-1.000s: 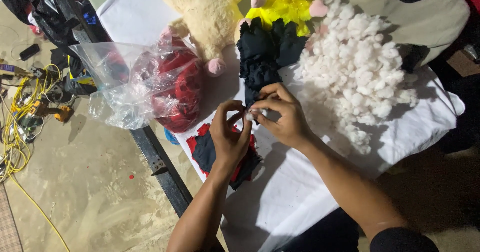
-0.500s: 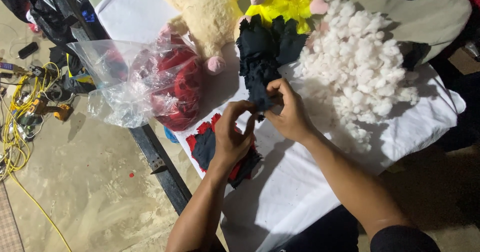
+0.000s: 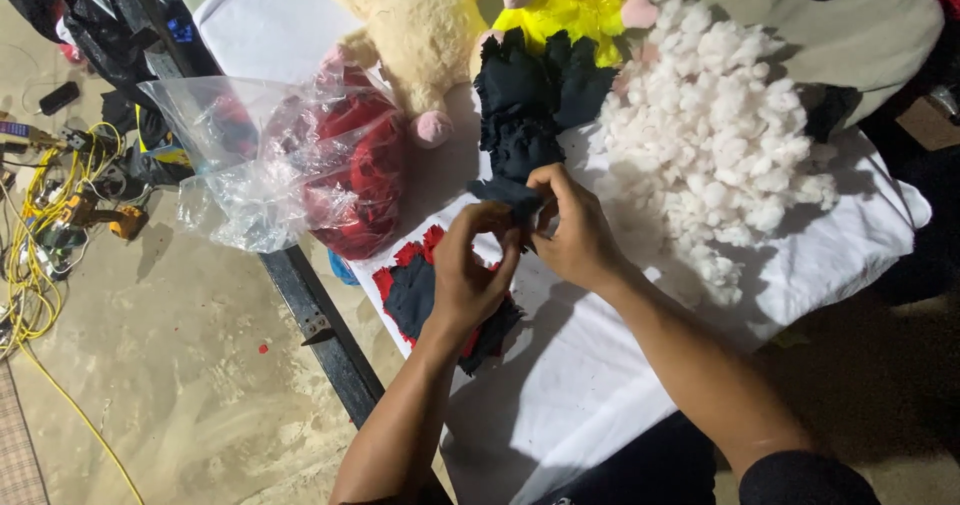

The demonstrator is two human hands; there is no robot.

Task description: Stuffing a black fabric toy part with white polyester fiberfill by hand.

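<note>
Two hands (image 3: 520, 245) pinching black fabric (image 3: 512, 197).

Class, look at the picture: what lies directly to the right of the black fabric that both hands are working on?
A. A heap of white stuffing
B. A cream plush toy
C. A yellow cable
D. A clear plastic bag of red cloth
A: the white stuffing is heaped on the white sheet right of the black fabric pinched by the left hand and right hand.
</note>
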